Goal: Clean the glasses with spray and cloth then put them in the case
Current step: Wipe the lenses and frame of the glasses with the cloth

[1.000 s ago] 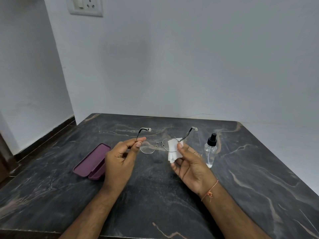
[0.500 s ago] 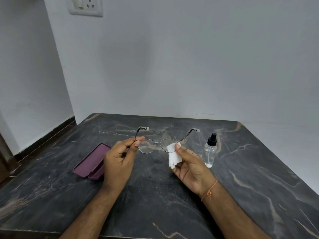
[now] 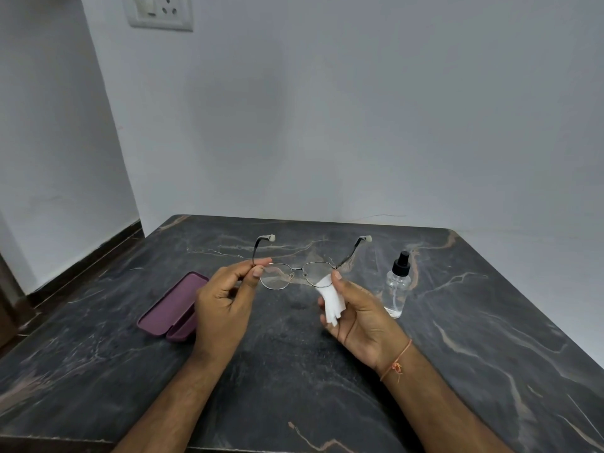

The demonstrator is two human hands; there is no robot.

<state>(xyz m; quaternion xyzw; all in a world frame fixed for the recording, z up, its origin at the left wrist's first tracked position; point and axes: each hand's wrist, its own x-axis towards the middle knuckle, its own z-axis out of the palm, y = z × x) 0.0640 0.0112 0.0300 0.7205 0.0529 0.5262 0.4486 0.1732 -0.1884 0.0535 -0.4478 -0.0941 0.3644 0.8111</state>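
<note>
Step in hand: wiping, judged.
- Thin metal-framed clear-lens glasses (image 3: 294, 274): held above dark veined marble counter (image 3: 490, 322), temples unfolded.
- Left hand (image 3: 225, 308): grip pinching frame corner at hinge.
- Right hand (image 3: 359, 313): grip pinching white folded cloth (image 3: 330, 299) onto lens.
- Clear spray bottle, black pump (image 3: 397, 286): upright, right.
- Purple hard case (image 3: 175, 308): open, left.

Next, judged: wipe other lens, fold temples.

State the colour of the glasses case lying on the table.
The glasses case is purple, a dull plum shade; the head view shows it, beside the left hand.
</note>
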